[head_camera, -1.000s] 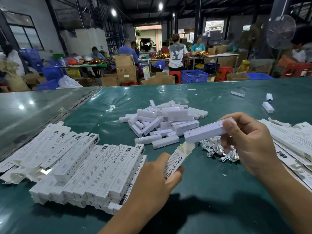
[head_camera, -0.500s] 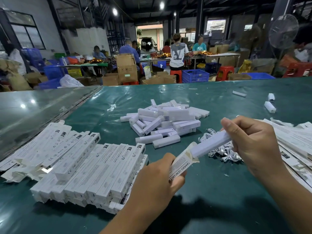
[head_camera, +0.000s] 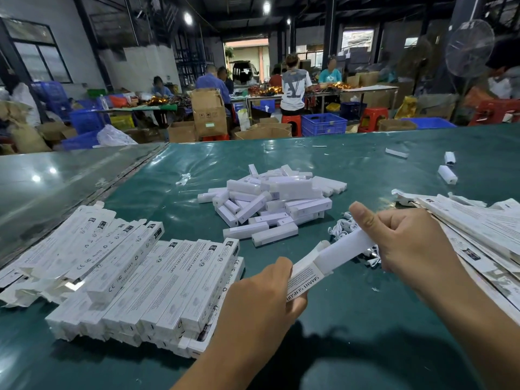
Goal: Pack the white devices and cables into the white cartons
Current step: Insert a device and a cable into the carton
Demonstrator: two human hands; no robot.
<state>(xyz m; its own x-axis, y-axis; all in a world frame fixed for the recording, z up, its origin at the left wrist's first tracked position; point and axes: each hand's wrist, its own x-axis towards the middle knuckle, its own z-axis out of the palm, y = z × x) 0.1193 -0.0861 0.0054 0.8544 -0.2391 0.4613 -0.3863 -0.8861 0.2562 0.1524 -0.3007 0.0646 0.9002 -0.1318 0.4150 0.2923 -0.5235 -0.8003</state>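
The right grip, clamped on a white device at lower centre of the frame, has advanced its leading end into the white carton clamped in the left grip; insertion is under way above the surface; cables remain unpacked behind.

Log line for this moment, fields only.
step: insert device | left hand: grips carton | right hand: holds white device, tip inside carton mouth | device pile: on table | packed cartons: left

White device sits partway inside the open white carton.
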